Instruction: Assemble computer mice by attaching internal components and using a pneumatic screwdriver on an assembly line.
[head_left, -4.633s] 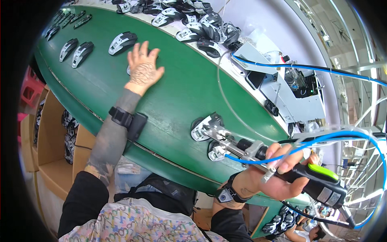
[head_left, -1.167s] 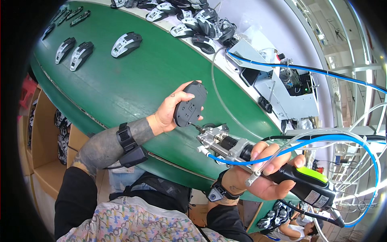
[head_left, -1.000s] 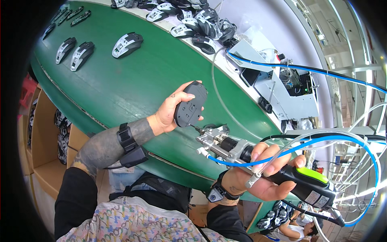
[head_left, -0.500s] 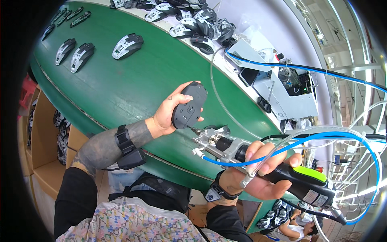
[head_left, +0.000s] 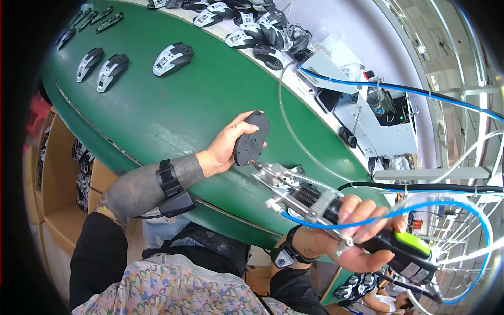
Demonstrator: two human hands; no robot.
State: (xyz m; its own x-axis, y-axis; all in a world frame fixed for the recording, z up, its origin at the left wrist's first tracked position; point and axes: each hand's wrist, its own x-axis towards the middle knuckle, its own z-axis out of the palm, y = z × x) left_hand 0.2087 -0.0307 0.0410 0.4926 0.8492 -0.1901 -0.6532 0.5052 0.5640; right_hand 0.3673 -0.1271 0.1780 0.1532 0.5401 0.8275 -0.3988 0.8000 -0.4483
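My left hand (head_left: 224, 146) is closed around a black computer mouse (head_left: 253, 137), its underside turned toward me and tilted, thumb lying across the flat face. With my right hand (head_left: 362, 231) I grip an electric screwdriver (head_left: 392, 251), black with a green lever and a metal screw-feeding head (head_left: 283, 181). The head's tip is at the mouse's lower end; whether it touches a screw hole is too blurred to tell. A blue air hose (head_left: 446, 204) loops from the tool. Behind the head, a small dark part on the green belt is mostly covered.
On the green belt (head_left: 210, 97), several white-and-black mouse shells (head_left: 173, 59) lie at the left. More shells are heaped on the ledge (head_left: 270, 31) at the back. A grey machine (head_left: 375, 126) stands at right. Cardboard boxes (head_left: 60, 189) hold parts at lower left.
The mouse has tilted, so its underside looks narrower. My right hand and the screwdriver have shifted slightly right and down. The view has moved a little too.
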